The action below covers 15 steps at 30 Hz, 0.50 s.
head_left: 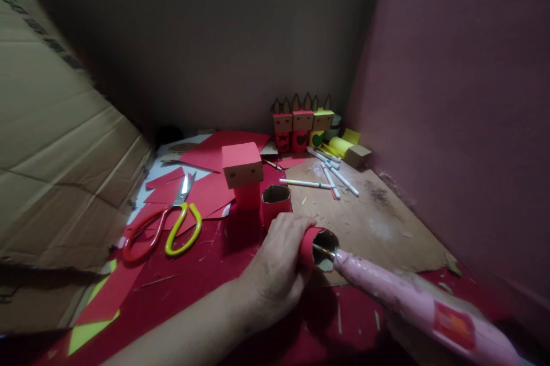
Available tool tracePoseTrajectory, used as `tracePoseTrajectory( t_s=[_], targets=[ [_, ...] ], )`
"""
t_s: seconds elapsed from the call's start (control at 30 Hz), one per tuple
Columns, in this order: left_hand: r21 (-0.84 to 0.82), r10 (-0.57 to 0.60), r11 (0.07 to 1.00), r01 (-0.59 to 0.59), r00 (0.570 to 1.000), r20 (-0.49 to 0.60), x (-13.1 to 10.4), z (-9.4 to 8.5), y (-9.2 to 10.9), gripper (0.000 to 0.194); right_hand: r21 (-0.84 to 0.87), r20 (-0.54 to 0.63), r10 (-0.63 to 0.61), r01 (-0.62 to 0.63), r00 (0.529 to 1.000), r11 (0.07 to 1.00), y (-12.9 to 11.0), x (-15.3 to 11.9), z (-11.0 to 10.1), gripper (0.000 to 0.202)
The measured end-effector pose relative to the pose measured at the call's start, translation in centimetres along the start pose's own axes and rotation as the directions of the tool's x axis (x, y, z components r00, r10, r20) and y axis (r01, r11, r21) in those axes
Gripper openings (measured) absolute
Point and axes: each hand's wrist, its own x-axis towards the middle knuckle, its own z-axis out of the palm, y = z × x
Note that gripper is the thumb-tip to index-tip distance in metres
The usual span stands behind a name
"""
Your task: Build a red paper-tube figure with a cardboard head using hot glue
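Note:
My left hand (281, 266) is closed around a red paper-covered cardboard tube (306, 248), its open end turned toward the right. A pink glue gun (387, 286) with a red label points into that opening, its thin metal tip inside the tube. Below the glue gun, my right hand (406, 329) is dim and mostly hidden, gripping it from beneath. Just beyond my left hand stands another red tube (276, 199), upright and open at the top. Beside it is a red figure (242, 177) with a box head and two dark eye dots.
Scissors (180, 200) with red and yellow handles lie on red paper sheets (215, 194) at left. Several markers (330, 174) rest on a cardboard sheet (373, 217). Finished-looking box-headed figures (303, 128) line the back. A large cardboard panel (64, 125) and pink wall (451, 97) flank the space.

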Motion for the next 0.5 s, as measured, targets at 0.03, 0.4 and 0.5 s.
tracePoseTrajectory(
  t_s=[0.03,0.4,0.5],
  targets=[
    [0.001,0.001,1.000,-0.001,1.000,0.000,0.0,0.0,0.0,0.043,-0.003,0.012,0.002,-0.002,1.000,1.000,0.2,0.2,-0.1,0.033],
    [0.002,-0.006,1.000,0.006,1.000,0.025,0.0,-0.2,0.1,0.045,-0.059,-0.018,-0.039,0.038,0.999,0.998,0.5,-0.6,0.4,0.035],
    [-0.006,-0.009,1.000,0.009,1.000,0.021,0.0,-0.1,0.0,0.043,-0.064,-0.036,-0.048,0.046,0.998,0.997,0.3,-0.9,0.1,0.033]
  ],
)
